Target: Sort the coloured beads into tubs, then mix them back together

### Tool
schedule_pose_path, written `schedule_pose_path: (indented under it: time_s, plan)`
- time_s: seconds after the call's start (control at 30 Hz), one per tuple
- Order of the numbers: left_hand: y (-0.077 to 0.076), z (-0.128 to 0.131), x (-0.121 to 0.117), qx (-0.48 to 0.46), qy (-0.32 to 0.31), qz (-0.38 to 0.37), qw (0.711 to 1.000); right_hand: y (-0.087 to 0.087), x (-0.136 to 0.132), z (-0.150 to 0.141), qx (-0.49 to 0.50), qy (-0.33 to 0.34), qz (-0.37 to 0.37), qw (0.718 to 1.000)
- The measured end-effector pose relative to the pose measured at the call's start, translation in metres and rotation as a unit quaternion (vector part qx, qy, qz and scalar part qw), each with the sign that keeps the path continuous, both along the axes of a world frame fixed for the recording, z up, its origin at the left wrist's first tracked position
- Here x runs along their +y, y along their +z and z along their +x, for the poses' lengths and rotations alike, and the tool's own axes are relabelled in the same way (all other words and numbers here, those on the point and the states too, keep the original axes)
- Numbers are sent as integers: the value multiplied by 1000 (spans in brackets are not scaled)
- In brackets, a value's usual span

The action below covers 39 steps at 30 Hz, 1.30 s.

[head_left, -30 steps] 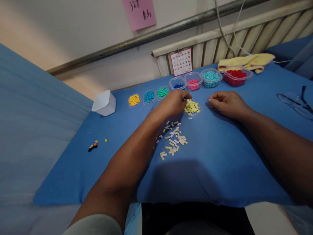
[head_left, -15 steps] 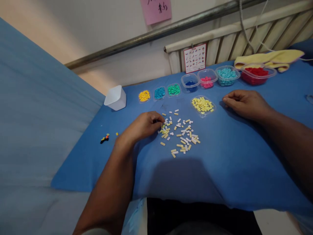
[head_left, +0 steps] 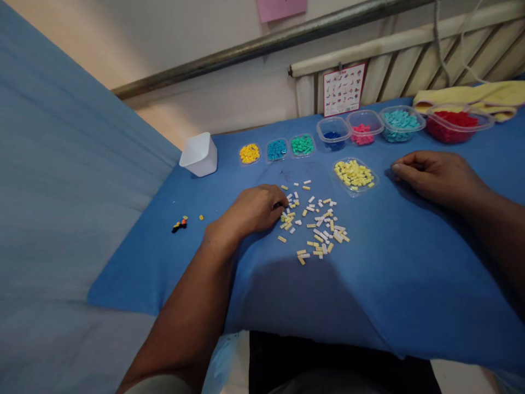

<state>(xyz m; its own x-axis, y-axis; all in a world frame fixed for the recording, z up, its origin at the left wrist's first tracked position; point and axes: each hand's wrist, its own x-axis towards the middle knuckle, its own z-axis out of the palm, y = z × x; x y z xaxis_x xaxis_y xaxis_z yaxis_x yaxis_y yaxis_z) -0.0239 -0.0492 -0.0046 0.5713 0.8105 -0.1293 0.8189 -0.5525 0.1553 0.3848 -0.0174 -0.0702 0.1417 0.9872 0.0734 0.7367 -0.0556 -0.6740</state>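
Small white and pale yellow building bricks [head_left: 324, 235] lie scattered over the blue tablecloth in front of me. At their left edge, my left hand [head_left: 262, 207] rests with its fingers curled and closed among the bricks; what the fingertips hold, if anything, is hidden. My right hand [head_left: 441, 174] lies on its side further right, fingers curled with thumb against forefinger. I cannot make out anything in that pinch. Closest to it on the left is a clear shallow tray [head_left: 353, 191] heaped with pale yellow bricks [head_left: 355, 174].
Along the back stand containers of orange-yellow [head_left: 249, 154], blue [head_left: 276, 149], green [head_left: 302, 144], dark blue [head_left: 334, 140], pink [head_left: 362, 134], turquoise [head_left: 400, 125] and red bricks [head_left: 453, 125]. A white box [head_left: 199, 155] stands at left, near a few black and orange pieces [head_left: 179, 224]. A yellow cloth [head_left: 463, 97] lies behind.
The whole view has shifted, so the table's things appear further right. Both hands keep nearly the same places on the table, the left still at the scattered bricks.
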Motion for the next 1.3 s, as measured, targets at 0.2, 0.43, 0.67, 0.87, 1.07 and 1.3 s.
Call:
schedule_pose_path:
  time_s: [0.2, 0.43, 0.67, 0.87, 1.07, 1.3]
  plan:
    - [10, -3, -6, -54, 8, 7, 998, -4, 1, 4, 5, 4, -1, 1000]
    - [17, -9, -19, -104, -42, -59, 992, -3, 2, 3, -6, -1, 0, 1000]
    - [11, 1, -23, -72, -56, -81, 993, -4, 1, 5, -6, 10, -3, 1000]
    - [10, 0, -22, -59, -40, -83, 994, -9, 3, 8, -8, 3, 1, 1000]
    - [10, -4, -21, -59, -31, -90, 994, -8, 2, 5, -12, -2, 4, 1000]
    - [13, -14, -18, -50, 30, -83, 995, -7, 3, 8, -8, 3, -7, 1000]
